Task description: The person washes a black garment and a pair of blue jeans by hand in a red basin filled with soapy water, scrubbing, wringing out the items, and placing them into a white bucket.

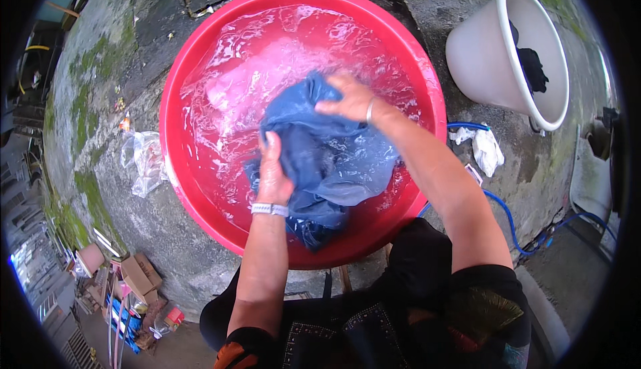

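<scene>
A wet blue garment [310, 152], denim-like, is bunched up in a big red tub [175, 168] of water. My left hand [274, 175] holds its left side, thumb up, with the other fingers partly hidden by the cloth. At the garment's top right, my right hand [350, 100] grips a fold, slightly blurred by motion. Lower folds of the garment lie in the water near the tub's front side. Behind it, a pale pinkish patch [247, 82] shows in the water; whether it is cloth or suds I cannot tell.
A white bucket [477, 62] with dark cloth [532, 70] inside leans at the right. A blue hose [511, 219] runs beside the tub, near a crumpled white bag [487, 153]. Left of the tub lies a clear plastic bag [143, 162]; cardboard boxes [140, 275] are at lower left.
</scene>
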Action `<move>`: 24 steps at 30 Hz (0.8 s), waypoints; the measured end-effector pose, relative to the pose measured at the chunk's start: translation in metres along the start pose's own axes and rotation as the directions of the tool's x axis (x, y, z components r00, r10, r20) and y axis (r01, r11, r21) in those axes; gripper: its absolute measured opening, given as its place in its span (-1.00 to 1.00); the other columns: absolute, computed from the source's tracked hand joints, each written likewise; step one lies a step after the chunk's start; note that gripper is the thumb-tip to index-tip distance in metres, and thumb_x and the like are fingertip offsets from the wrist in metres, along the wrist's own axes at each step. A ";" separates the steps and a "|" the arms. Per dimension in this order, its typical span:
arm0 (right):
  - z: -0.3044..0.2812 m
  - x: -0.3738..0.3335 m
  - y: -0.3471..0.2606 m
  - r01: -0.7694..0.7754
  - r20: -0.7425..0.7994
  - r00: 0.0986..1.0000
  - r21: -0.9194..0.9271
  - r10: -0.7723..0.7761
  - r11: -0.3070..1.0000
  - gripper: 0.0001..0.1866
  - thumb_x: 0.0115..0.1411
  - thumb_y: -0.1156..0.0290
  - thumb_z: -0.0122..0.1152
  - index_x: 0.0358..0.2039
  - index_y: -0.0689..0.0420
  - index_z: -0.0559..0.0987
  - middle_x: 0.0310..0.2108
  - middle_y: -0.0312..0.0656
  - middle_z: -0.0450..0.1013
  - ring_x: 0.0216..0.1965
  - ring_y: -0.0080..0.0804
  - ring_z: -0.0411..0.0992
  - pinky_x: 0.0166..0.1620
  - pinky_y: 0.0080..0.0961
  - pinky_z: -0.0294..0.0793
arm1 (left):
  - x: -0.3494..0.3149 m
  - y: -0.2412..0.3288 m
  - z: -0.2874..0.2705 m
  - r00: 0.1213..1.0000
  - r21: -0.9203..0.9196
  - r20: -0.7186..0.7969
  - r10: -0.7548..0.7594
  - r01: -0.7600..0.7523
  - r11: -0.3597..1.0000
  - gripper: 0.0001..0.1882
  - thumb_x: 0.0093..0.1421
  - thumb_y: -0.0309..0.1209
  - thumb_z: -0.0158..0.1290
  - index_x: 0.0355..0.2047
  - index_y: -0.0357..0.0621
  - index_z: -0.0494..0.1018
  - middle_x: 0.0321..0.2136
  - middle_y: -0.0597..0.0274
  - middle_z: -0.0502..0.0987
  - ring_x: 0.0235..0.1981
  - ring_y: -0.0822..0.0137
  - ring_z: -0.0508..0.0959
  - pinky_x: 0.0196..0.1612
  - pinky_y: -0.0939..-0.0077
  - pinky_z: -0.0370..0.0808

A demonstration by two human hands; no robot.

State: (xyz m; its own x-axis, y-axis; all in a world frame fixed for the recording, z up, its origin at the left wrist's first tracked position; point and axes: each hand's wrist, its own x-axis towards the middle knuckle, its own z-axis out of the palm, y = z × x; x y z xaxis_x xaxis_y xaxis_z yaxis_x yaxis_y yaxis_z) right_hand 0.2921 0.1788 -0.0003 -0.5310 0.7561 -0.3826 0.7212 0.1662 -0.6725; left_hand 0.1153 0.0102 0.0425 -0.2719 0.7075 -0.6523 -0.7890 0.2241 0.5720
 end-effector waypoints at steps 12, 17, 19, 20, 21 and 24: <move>0.032 -0.074 -0.148 0.626 -0.111 0.774 -0.019 -0.623 0.780 -0.68 0.02 0.05 0.32 -0.40 0.04 0.56 -0.42 -0.17 0.50 -0.25 -0.24 0.51 -0.23 -0.24 0.56 | -0.006 0.007 0.001 0.964 -0.291 0.174 -0.202 0.246 0.924 -0.29 0.34 0.27 -0.22 0.15 -0.07 0.39 0.02 0.13 0.53 0.07 0.12 0.52 0.13 0.08 0.50; -0.006 -0.007 -0.125 0.271 -0.086 0.956 -0.106 -0.280 0.957 -0.48 0.12 -0.11 0.08 -0.23 0.12 0.62 -0.29 0.05 0.60 -0.22 0.03 0.58 -0.14 -0.08 0.56 | -0.014 -0.001 0.048 0.952 -0.311 0.042 -0.303 0.301 0.902 -0.41 0.40 0.10 -0.16 0.12 -0.13 0.41 -0.04 0.15 0.57 -0.02 0.17 0.58 0.09 0.15 0.54; -0.039 0.008 -0.093 0.015 -0.066 0.998 -0.098 -0.022 0.995 -0.43 0.14 -0.10 0.00 -0.06 0.07 0.62 -0.12 0.08 0.57 -0.04 0.03 0.54 0.06 -0.12 0.51 | -0.020 0.009 0.071 0.991 -0.078 0.053 -0.125 0.129 0.989 -0.48 0.41 0.00 -0.11 0.09 -0.20 0.42 -0.02 0.14 0.57 -0.09 0.21 0.62 0.02 0.23 0.59; -0.048 0.004 -0.075 0.009 -0.174 0.985 -0.064 -0.020 0.998 -0.41 0.16 -0.10 -0.01 -0.02 0.08 0.60 -0.12 0.13 0.56 -0.04 0.04 0.54 0.09 -0.12 0.49 | -0.021 0.013 0.077 0.993 -0.012 0.052 -0.101 0.102 0.995 -0.50 0.41 -0.03 -0.10 0.08 -0.22 0.43 -0.02 0.13 0.57 -0.09 0.21 0.62 0.00 0.26 0.60; -0.057 0.013 -0.047 -0.033 -0.227 0.974 -0.056 0.020 0.998 -0.40 0.16 -0.09 0.03 0.01 0.11 0.58 -0.09 0.17 0.54 -0.04 0.06 0.53 0.09 -0.12 0.49 | -0.022 0.019 0.072 0.989 -0.012 0.075 -0.128 0.129 0.992 -0.50 0.39 -0.05 -0.07 0.08 -0.23 0.43 -0.04 0.11 0.59 -0.11 0.21 0.63 -0.03 0.27 0.62; -0.094 0.009 -0.009 -0.323 -0.258 0.867 0.363 0.427 0.874 -0.15 0.08 -0.10 0.38 0.21 0.26 0.39 0.07 0.20 0.47 0.18 -0.05 0.42 0.25 -0.27 0.35 | 0.015 0.023 -0.013 1.000 0.127 0.008 0.020 -0.021 0.992 -0.44 0.39 -0.03 -0.06 0.16 -0.25 0.36 0.00 0.09 0.57 -0.05 0.17 0.62 0.04 0.24 0.60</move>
State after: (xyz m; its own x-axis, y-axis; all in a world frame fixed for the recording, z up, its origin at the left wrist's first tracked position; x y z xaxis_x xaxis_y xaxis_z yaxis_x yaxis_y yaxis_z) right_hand 0.3226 0.2434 0.0613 -0.0375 0.8895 -0.4555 0.6402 -0.3286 -0.6944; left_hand 0.0859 0.0169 0.0397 -0.2831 0.7175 -0.6365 -0.7069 0.2924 0.6440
